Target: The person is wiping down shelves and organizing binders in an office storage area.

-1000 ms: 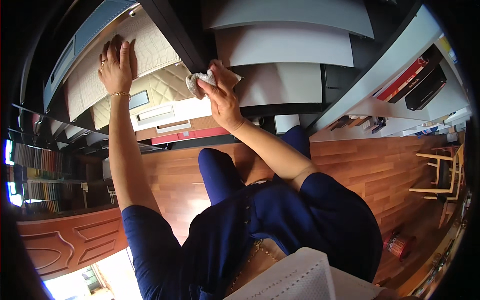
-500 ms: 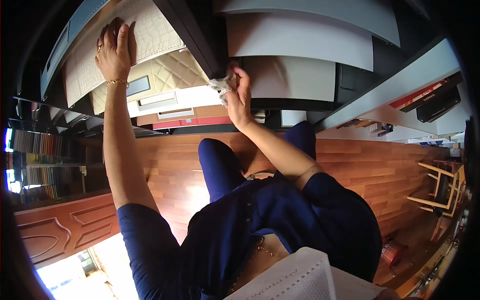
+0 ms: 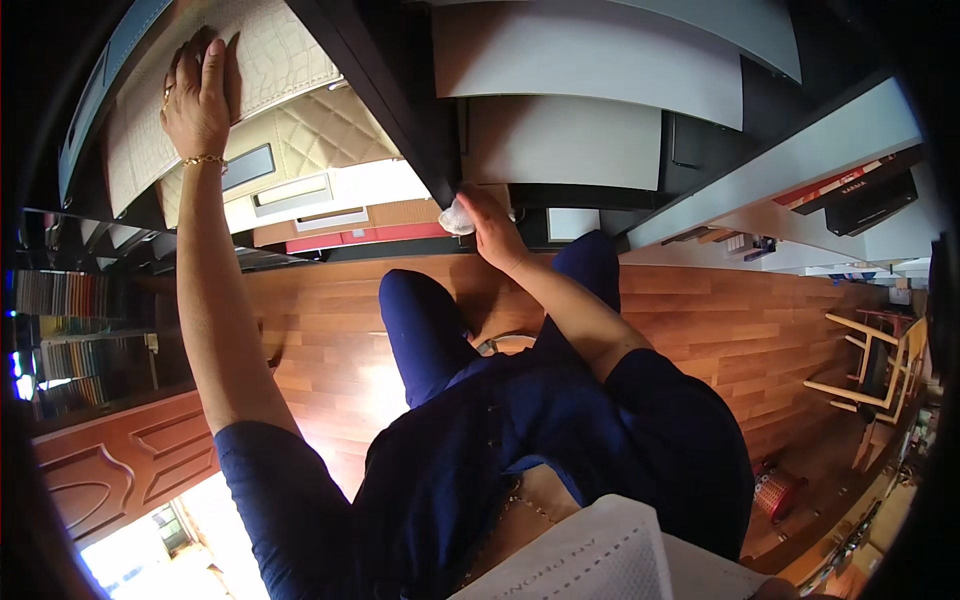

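Note:
My left hand (image 3: 197, 105) lies flat with its fingers stretched on a cream, crocodile-textured panel (image 3: 280, 55) at the upper left. A gold bracelet circles that wrist. Below this panel sit a quilted beige panel (image 3: 330, 128), then white, tan and red ones, several with label holders. My right hand (image 3: 494, 234) grips a crumpled whitish cloth (image 3: 457, 219) at the lower end of a black upright (image 3: 380, 90). This upright divides the cream panels from smooth grey ones. Part of the cloth is hidden by the fingers.
Grey panels (image 3: 565, 140) rise right of the upright, with a light shelf side (image 3: 740, 180) beyond. A black box (image 3: 870, 203) rests there. Wooden chair legs (image 3: 850, 395) and a red basket (image 3: 778, 492) stand at the right. Colour swatches (image 3: 65, 300) line the left.
My right hand and the cloth have slid down the black upright, toward me. My left hand stays on the cream panel. The whole view has shifted slightly.

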`<act>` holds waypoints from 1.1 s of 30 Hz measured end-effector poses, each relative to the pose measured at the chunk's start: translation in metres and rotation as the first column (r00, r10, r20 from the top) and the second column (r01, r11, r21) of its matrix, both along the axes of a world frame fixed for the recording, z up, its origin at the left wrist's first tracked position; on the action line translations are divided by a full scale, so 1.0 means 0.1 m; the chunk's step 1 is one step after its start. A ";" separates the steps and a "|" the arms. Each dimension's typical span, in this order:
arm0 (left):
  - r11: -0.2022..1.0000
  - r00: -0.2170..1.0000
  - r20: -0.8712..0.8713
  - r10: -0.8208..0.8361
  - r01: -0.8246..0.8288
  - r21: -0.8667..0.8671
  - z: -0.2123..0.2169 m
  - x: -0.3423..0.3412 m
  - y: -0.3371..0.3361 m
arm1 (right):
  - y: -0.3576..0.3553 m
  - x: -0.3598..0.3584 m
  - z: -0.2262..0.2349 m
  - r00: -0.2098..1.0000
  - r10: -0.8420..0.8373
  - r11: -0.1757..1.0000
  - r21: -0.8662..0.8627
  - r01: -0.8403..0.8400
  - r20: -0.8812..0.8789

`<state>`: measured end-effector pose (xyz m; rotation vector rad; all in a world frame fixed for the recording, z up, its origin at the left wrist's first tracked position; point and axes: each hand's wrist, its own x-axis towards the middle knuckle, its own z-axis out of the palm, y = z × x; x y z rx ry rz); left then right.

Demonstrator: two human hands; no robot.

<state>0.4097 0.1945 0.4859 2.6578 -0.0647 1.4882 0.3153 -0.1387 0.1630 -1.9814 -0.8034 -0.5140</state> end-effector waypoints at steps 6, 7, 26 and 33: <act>0.969 0.997 0.014 0.081 -0.082 0.234 -0.03 0.01 0.26 | -0.28 0.15 0.01 0.994 0.105 0.973 -0.209 -0.101 0.008; 0.961 0.997 -0.041 0.062 -0.048 0.271 -0.06 0.02 0.31 | -0.40 0.16 0.03 0.982 0.174 0.936 -0.322 -0.140 0.079; 0.947 0.886 0.410 -0.214 0.291 -0.134 -0.35 -0.56 -0.65 | -2.95 -0.91 0.96 0.792 -0.290 0.957 -0.181 0.227 -0.538; 0.300 0.151 -0.264 -0.953 0.318 -0.899 -0.68 -2.02 -3.06 | -3.05 -0.94 2.75 0.934 -0.354 0.933 -0.087 0.349 -0.048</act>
